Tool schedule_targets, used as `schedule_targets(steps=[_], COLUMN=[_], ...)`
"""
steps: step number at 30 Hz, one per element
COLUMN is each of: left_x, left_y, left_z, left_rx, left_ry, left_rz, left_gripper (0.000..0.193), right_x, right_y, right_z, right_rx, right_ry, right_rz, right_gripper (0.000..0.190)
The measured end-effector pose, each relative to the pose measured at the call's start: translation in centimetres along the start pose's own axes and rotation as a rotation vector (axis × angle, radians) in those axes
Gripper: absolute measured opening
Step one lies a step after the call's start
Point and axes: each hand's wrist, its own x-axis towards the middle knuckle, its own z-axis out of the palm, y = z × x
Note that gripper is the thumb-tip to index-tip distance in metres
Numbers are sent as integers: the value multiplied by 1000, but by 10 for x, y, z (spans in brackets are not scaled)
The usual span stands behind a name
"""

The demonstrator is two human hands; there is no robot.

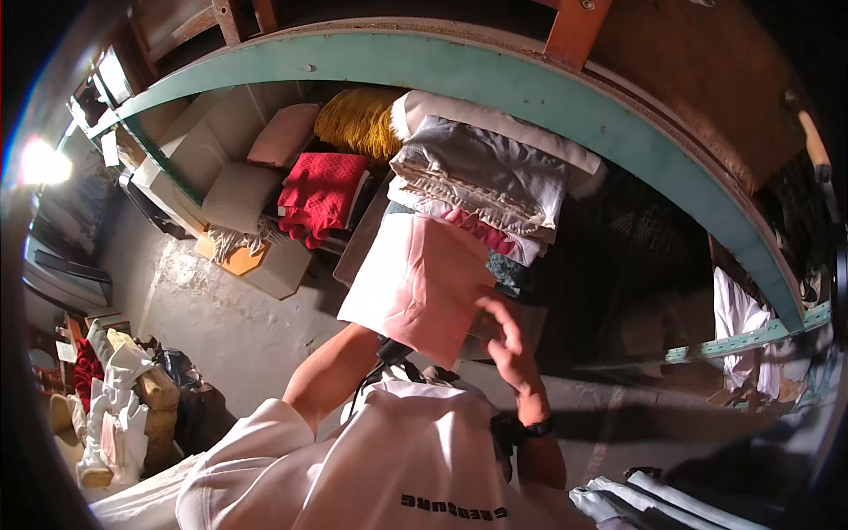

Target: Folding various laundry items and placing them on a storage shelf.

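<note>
A folded pink cloth (424,285) is held up in front of my chest, its left part bright in the sunlight. My left forearm (341,361) runs under it, and the cloth hides my left hand, which supports it from below. At the cloth's right edge is my right hand (509,341), fingers bent and spread, the fingertips at or just touching the edge. Just beyond the cloth stands a stack of folded textiles, with a grey quilted cover (483,172) over white and pink pieces. A rolled white textile (493,129) lies behind the stack.
A green metal shelf beam (424,59) curves across above the stack. To the left are a folded red blanket (321,192), a fringed yellow throw (361,122), a pink cushion (285,136) and a grey cushion (242,199). Piled textiles (122,411) stand at lower left.
</note>
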Motion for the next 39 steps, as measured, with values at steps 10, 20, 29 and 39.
schedule_targets(steps=[10,20,29,39], left_x=[-7,-139,-255,-402], left_y=[-20,14,69,108], left_z=[-49,-38,-19,-36], left_rx=[-419,-607,-341,-704], left_ry=[446,1022,1405,1428], left_rz=[95,460,280,562], left_gripper=[52,54,50,60], right_x=[38,88,101,152], right_y=[63,47,74,11], right_z=[52,145,211,277], right_rx=[585,973,1091,397], right_ry=[222,-144,-432,-848], right_rz=[516,684,1076,421], right_gripper=[31,33,37,62])
